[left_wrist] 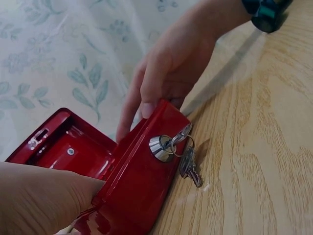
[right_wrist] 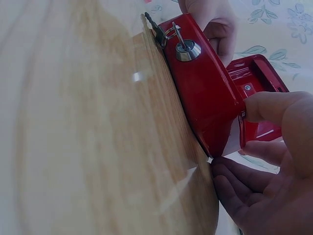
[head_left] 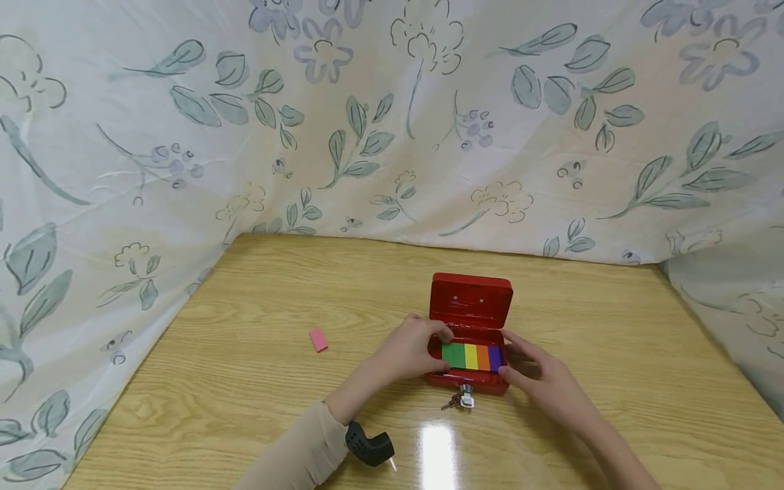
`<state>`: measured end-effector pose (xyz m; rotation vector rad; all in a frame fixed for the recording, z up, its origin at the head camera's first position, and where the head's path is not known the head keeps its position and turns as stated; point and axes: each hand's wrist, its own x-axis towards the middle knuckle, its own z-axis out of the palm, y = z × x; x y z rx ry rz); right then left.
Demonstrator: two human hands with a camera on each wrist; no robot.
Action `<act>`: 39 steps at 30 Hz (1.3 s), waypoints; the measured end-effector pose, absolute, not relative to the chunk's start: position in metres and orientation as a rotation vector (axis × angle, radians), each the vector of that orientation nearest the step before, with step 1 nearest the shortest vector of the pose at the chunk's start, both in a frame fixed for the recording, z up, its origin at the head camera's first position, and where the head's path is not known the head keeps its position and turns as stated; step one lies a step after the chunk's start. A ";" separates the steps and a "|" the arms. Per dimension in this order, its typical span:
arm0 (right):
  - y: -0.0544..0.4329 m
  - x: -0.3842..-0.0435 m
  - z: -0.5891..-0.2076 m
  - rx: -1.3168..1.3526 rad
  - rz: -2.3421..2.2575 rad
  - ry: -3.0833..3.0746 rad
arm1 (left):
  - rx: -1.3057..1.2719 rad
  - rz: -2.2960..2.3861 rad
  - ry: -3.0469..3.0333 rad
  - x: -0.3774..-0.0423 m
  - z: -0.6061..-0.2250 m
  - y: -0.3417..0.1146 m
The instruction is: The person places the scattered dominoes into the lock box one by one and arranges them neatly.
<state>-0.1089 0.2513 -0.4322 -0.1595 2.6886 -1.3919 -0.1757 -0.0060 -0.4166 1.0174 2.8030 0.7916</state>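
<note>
An open red cash box [head_left: 471, 380] stands on the table, its lid [head_left: 470, 299] tilted back. Side by side inside lie flat coloured blocks: green [head_left: 453, 355], yellow [head_left: 471, 356], orange [head_left: 483, 357] and purple [head_left: 495, 358]. My left hand [head_left: 407, 350] reaches over the box's left end, thumb and forefinger at the front and back edges of the green block. At the other end, my right hand [head_left: 542, 378] grips the box wall, with the thumb [right_wrist: 266, 105] on the rim corner. A key in the lock [left_wrist: 164, 147] carries a ring with another key [left_wrist: 190, 166].
On the wooden table [head_left: 257, 401], a small pink block [head_left: 318, 339] lies left of the box. A floral cloth [head_left: 367, 136] hangs behind the table and along its sides. A black wrist device [head_left: 369, 446] is at my left sleeve [head_left: 300, 446].
</note>
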 end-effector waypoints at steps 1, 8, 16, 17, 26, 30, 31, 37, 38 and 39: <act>0.251 -0.109 -0.432 -0.159 -1.392 2.688 | 1.018 0.794 2.802 -0.176 -0.417 -0.006; 0.251 -0.109 -0.432 -0.155 -1.383 2.689 | 1.018 0.814 2.795 -0.177 -0.419 -0.006; 0.250 -0.109 -0.431 -0.139 -1.371 2.683 | 1.017 0.821 2.803 -0.176 -0.421 -0.005; 0.251 -0.109 -0.431 -0.140 -1.371 2.684 | 1.022 0.818 2.805 -0.176 -0.421 -0.005; 0.252 -0.108 -0.432 -0.155 -1.384 2.688 | 1.035 0.799 2.818 -0.175 -0.422 -0.004; 0.253 -0.108 -0.433 -0.157 -1.382 2.689 | 1.025 0.805 2.816 -0.174 -0.422 -0.004; 0.253 -0.108 -0.433 -0.158 -1.383 2.688 | 1.024 0.807 2.816 -0.174 -0.422 -0.004; 0.253 -0.108 -0.433 -0.167 -1.389 2.692 | 1.019 0.807 2.821 -0.173 -0.422 -0.003; 0.253 -0.108 -0.433 -0.168 -1.389 2.693 | 1.016 0.808 2.821 -0.173 -0.422 -0.003; 0.253 -0.107 -0.434 -0.169 -1.389 2.694 | 1.014 0.809 2.821 -0.173 -0.423 -0.003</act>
